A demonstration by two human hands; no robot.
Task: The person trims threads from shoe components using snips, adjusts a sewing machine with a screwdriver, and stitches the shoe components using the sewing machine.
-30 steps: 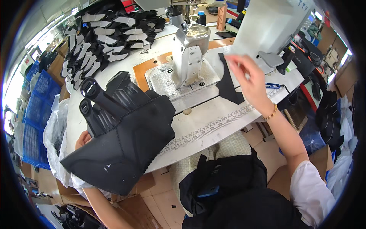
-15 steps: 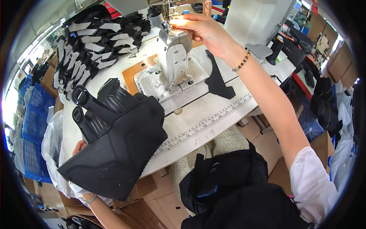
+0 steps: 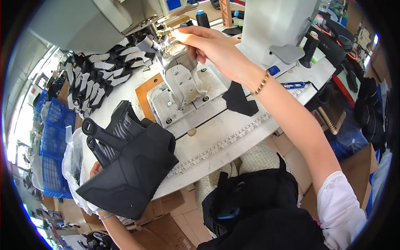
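My left hand [image 3: 95,168] holds a black stitched shoe upper [image 3: 129,168] over the near left of the table. Two moulded black tabs stick up from it, and most of that hand is hidden behind. At the post-bed sewing machine [image 3: 180,85], my right hand [image 3: 216,52] is raised to the lit needle area. Its thumb and forefinger pinch together there. Whatever they hold is too small to make out. A flat black cut piece [image 3: 239,100] lies on the table right of the machine's post.
A heap of black and grey cut pieces [image 3: 98,77] covers the far left. A printed ruler strip [image 3: 221,146] runs along the table's near edge. Thread cones [image 3: 309,50], a grey pad [image 3: 287,53] and blue snips [image 3: 295,85] are at the right. Blue crates [image 3: 56,166] stand left.
My view has shifted, bringing more of the machine head into sight. My right hand stays at the needle area, still pinching. The shoe upper is still in my left hand, tilted slightly differently.
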